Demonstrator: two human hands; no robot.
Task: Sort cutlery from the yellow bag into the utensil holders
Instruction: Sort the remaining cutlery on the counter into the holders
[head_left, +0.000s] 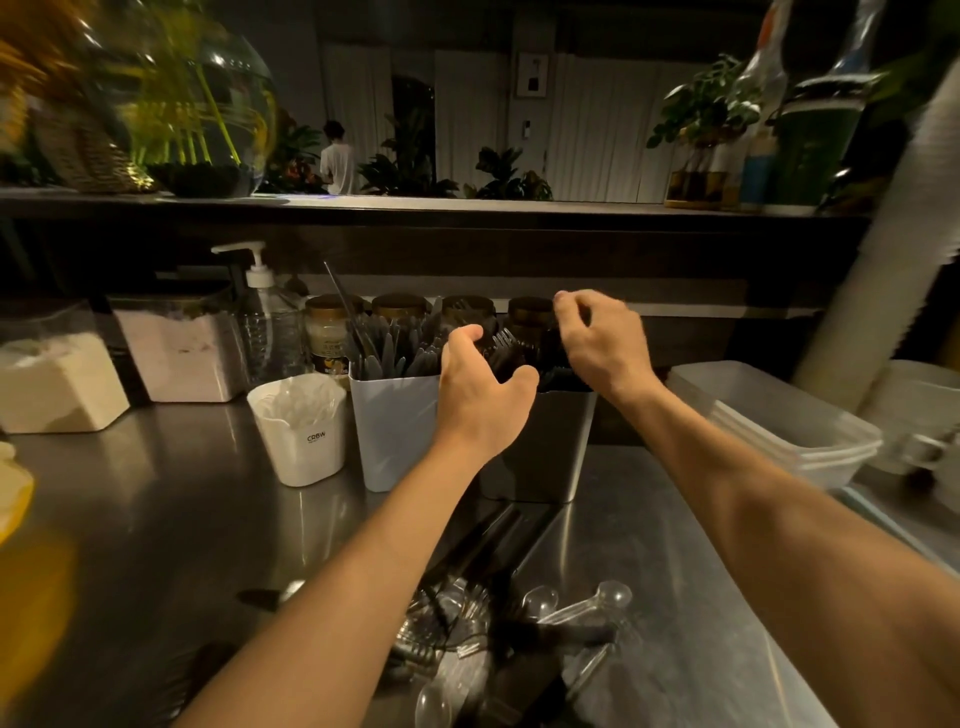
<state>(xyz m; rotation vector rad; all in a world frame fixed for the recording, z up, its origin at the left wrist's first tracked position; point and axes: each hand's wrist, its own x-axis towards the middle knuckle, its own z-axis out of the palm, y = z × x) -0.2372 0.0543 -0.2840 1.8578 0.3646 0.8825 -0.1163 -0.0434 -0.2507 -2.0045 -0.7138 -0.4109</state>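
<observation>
— What's nearest?
— Clear spoons (613, 593) lie loose on the worktop (156, 519), in front of the dark holder (540, 447).
— And the hands?
— The left hand (483, 389) curls round black forks (506, 345) standing in that holder. The right hand (597, 343) hangs above it with bent fingers, and its grip is unclear.

We read what looks like "CROW" in dark letters on the white utensil holder (291, 460). The jar label (325, 340) is too blurred for us.

café service counter | steel worktop (156, 519) | raised bar ledge (467, 208)
</observation>
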